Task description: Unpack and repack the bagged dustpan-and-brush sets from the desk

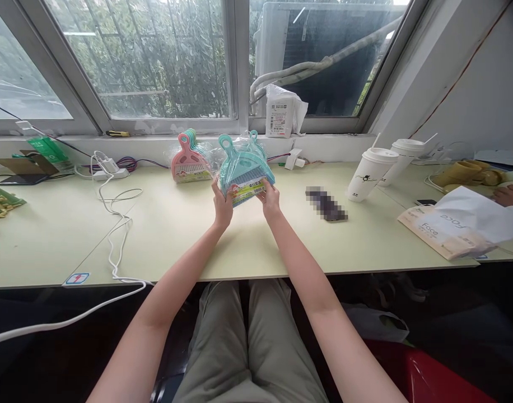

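Dustpan (pixel 248 163), blue-green and plastic-wrapped, is held by its lower sides between my left hand (pixel 224 207) and my right hand (pixel 270 200), just above the centre of the frame over the pale bench (pixel 164 240), with a pink dustpan (pixel 187 160) to its left and two white cups (pixel 369 174) toward the frame's right.

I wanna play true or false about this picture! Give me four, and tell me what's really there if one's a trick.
1. The left hand and right hand both hold the turquoise dustpan. True.
2. The pink dustpan lies on the person's lap. False: it is on the table.
3. Two white cups with lids are on the table. True.
4. The white box is on the floor. False: it stands on the windowsill.
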`<state>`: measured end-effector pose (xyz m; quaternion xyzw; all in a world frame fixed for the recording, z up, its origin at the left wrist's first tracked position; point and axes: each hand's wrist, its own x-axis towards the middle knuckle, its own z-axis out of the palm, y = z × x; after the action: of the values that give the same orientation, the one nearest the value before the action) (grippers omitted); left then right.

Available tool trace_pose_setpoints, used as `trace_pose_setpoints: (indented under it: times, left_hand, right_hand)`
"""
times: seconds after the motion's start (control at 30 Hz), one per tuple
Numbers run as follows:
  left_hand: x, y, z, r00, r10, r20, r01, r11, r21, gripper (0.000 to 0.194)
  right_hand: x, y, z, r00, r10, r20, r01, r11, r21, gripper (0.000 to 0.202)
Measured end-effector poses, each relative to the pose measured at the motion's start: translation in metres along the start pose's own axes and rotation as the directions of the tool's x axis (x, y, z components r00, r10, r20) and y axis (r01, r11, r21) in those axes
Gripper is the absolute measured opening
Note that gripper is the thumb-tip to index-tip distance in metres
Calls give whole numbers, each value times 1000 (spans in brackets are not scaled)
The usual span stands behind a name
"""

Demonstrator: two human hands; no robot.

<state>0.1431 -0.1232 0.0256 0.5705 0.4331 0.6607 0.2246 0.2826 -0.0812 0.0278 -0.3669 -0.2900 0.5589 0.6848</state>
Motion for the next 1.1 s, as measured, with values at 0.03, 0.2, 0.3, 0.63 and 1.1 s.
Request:
trace_pose_setpoints:
  times: [0.03,0.2,0.3,0.63,1.1]
  left_hand:
    - [-2,3,0,1000,1,22,-1,1000,-4,61]
    - [-11,10,4,997,-17,79,20,999,-38,65]
    - [-12,9,3,996,-33,84,37,998,-43,67]
    - [18,-6,-13,993,109,-33,-110,994,-12,70]
    - [22,-11,-8,994,-102,37,108,965,-241,75]
  right_hand:
    - [3,-1,-4,1000,-9,-8,9,1000,-7,28]
    - [10,-1,-14,999,2,-40,-3,999,-34,40]
    - [8,-4,-13,999,28,-16,-28,1000,0,38]
    - [-6,3,1,964,40,262,-52,998,37,38]
    - [-10,-3,4,953,-24,302,6,998,59,31]
